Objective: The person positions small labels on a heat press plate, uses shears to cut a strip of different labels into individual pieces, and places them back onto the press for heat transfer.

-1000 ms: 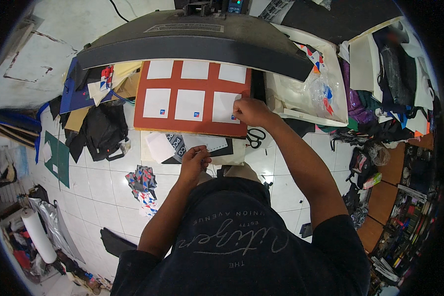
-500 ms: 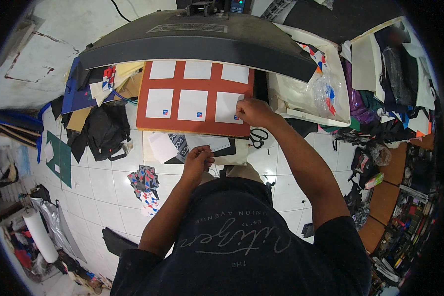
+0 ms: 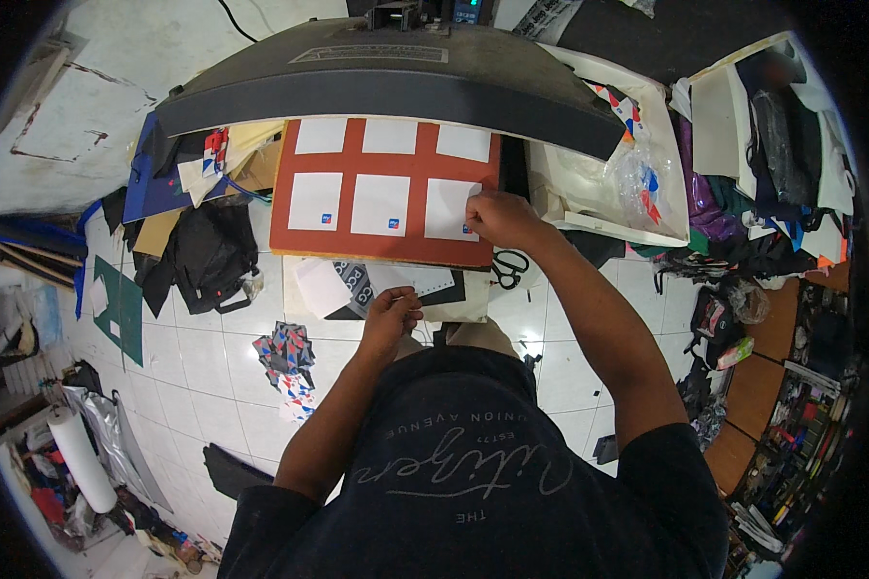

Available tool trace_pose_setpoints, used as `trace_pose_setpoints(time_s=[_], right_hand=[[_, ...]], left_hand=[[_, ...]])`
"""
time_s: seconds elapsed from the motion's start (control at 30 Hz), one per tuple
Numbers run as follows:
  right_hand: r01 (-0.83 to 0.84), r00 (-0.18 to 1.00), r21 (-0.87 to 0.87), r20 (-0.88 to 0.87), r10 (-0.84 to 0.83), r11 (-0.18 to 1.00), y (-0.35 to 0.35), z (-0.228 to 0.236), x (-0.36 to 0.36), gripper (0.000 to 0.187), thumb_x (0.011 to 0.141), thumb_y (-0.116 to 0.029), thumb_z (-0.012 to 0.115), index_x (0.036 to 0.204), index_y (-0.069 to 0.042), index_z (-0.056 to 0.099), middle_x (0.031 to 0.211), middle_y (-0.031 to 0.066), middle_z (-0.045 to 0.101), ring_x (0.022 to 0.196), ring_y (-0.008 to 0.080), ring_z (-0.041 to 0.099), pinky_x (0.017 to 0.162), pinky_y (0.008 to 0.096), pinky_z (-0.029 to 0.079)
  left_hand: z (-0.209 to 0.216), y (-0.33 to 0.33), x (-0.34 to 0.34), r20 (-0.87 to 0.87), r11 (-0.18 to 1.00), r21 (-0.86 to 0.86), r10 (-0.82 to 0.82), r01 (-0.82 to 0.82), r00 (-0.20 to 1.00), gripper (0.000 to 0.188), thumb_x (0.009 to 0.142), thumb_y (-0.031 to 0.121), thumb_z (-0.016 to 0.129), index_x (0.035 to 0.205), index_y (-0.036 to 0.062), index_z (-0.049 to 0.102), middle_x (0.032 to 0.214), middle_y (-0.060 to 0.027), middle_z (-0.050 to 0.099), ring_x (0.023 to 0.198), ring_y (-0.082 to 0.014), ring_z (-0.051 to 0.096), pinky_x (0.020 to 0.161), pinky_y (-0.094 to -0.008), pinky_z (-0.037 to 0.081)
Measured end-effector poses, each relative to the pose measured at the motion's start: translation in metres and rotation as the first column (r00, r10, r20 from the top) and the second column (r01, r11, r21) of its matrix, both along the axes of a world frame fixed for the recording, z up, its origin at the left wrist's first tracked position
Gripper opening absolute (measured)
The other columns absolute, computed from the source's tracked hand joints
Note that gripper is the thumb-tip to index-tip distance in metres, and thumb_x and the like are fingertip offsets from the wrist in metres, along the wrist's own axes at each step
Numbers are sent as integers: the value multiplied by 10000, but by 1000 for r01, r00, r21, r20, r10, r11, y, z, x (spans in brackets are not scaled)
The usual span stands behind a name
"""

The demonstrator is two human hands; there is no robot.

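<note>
On the brick-red pad (image 3: 377,162) of a heat press lie white rectangular pieces in two rows. In the near row, the left piece (image 3: 315,196), the middle piece (image 3: 378,198) and the right piece (image 3: 443,201) each bear a small blue square mark at the lower right. My right hand (image 3: 504,222) is closed at the right edge of the right piece, its fingertips next to that mark; whatever they pinch is hidden. Below the pad's front edge, my left hand (image 3: 393,318) is closed in a pinch on something too small to make out.
The press's dark upper plate (image 3: 386,96) overhangs the far row. Black scissors (image 3: 510,268) lie right of the pad. Sheets and a dark board (image 3: 444,292) sit under its front edge. A white tray (image 3: 599,230) holds plastic wrap; patterned pieces (image 3: 286,362) lie on the tiled floor.
The whole view has shifted slightly to the right. Both hands stay closed in nearly the same places, and the white pieces keep their positions on the pad.
</note>
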State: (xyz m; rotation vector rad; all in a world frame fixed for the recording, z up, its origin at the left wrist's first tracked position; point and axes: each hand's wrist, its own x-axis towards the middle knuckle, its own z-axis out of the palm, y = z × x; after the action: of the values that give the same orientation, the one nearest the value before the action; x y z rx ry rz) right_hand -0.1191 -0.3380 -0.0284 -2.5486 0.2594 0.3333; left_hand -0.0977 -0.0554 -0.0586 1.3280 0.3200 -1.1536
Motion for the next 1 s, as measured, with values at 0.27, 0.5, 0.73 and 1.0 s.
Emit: trace_pose_setpoints(time_s=[0.27, 0.5, 0.73, 1.0], right_hand=[[-2, 999, -48, 41, 4, 999, 4, 4, -1, 150, 827, -199, 575, 839, -60, 630, 858, 143, 648, 833, 315, 636, 728, 443, 505], [100, 992, -52, 84, -96, 994, 11, 4, -8, 130, 799, -196, 614, 786, -67, 615, 819, 136, 648, 787, 313, 643, 705, 446, 512], [75, 973, -116, 227, -47, 990, 13, -3, -10, 125, 767, -202, 638, 762, -80, 611, 758, 121, 646, 728, 315, 646, 675, 446, 515], [266, 951, 61, 144, -273, 962, 7, 25, -17, 168, 826, -233, 614, 877, -74, 623, 838, 121, 666, 780, 293, 651, 694, 415, 505]], left_hand=[[-3, 0, 1, 6, 999, 25, -27, 27, 1000, 195, 881, 97, 543, 1061, 21, 549, 854, -53, 591, 722, -128, 576, 610, -227, 450], [-8, -2, 1, 19, 999, 17, -41, 40, 999, 186, 871, 84, 544, 1047, 26, 549, 850, -56, 593, 718, -131, 576, 610, -229, 457], [-5, -4, 4, 16, 999, 8, -40, 40, 999, 235, 883, 143, 564, 1082, 19, 541, 903, -73, 613, 740, -133, 593, 623, -229, 459], [10, -4, 4, -77, 995, -92, 30, -37, 997, 319, 891, 105, 520, 1178, -28, 477, 1006, -158, 607, 881, -215, 617, 801, -296, 515]])
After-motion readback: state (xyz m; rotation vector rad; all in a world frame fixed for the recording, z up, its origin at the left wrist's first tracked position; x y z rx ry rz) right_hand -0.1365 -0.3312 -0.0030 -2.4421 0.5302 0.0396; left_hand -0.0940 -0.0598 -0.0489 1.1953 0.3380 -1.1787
